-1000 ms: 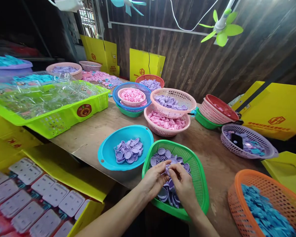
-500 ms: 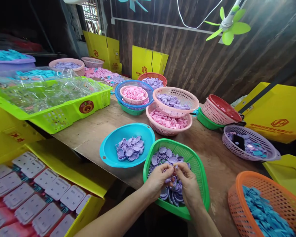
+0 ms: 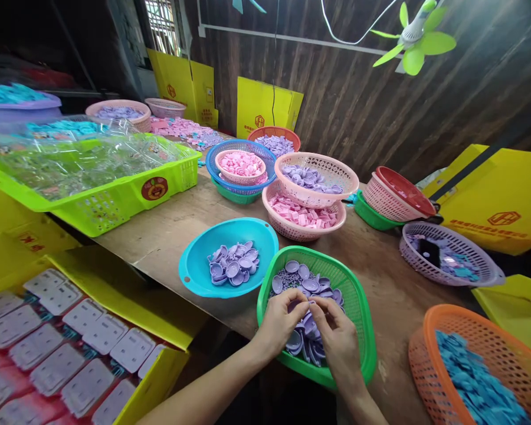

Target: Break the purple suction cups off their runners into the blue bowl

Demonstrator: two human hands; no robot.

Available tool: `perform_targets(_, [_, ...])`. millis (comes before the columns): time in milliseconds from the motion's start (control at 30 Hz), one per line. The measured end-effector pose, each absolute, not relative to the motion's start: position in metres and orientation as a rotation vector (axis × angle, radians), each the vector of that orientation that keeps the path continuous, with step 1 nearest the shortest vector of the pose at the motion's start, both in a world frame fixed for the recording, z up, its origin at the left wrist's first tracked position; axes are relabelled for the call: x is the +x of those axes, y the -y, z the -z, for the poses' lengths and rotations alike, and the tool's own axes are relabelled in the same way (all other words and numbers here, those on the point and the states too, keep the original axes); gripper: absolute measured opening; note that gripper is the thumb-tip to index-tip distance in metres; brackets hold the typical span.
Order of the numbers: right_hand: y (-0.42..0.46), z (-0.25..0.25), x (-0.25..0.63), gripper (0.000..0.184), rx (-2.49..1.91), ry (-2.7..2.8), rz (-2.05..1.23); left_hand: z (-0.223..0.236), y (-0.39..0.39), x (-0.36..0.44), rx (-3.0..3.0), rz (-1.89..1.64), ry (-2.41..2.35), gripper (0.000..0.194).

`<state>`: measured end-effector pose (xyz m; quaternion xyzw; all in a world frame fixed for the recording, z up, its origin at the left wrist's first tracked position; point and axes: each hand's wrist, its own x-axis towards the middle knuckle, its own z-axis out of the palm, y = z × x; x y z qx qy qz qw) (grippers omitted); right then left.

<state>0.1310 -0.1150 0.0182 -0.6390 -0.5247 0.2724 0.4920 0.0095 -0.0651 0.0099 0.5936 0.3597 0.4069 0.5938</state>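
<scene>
Above the green basket (image 3: 356, 301), the left hand (image 3: 278, 323) and right hand (image 3: 338, 333) met, fingertips pinched on a small purple piece (image 3: 310, 303) mostly hidden by them, with purple cups (image 3: 304, 271) underneath. From that basket, a turquoise bowl (image 3: 194, 260) crowded ten o'clock, stacked pink baskets (image 3: 310, 199) blocked twelve, a lavender basket (image 3: 418, 261) stood at two and an orange basket (image 3: 420, 366) at four.

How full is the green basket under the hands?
Partly full: the green basket holds purple pieces, with its inner wall bare at picture right.
</scene>
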Motion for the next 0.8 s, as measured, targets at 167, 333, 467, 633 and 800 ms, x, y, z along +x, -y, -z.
perform_targets(167, [0.113, -0.033, 0.137, 0.018, -1.695, 1.416, -0.621, -0.012, 0.068, 0.012, 1.412, -0.997, -0.866, 0.010])
perform_targets(333, [0.115, -0.033, 0.132, 0.021, -1.634, 1.300, -0.675, -0.001, 0.062, 0.015, 0.834, -0.791, -0.701, 0.022])
perform_targets(467, [0.115, -0.029, 0.122, 0.020, -1.561, 1.313, -0.701, -0.005, 0.062, 0.011, 1.011, -0.737, -0.785, 0.024])
perform_targets(633, [0.113, -0.032, 0.120, 0.018, -1.575, 1.416, -0.496, -0.014, 0.070, 0.007, 1.308, -0.961, -0.891, 0.021])
perform_targets(800, [0.114, -0.032, 0.119, 0.017, -1.655, 1.427, -0.428, -0.014, 0.073, 0.008, 1.358, -0.929, -0.873, 0.016])
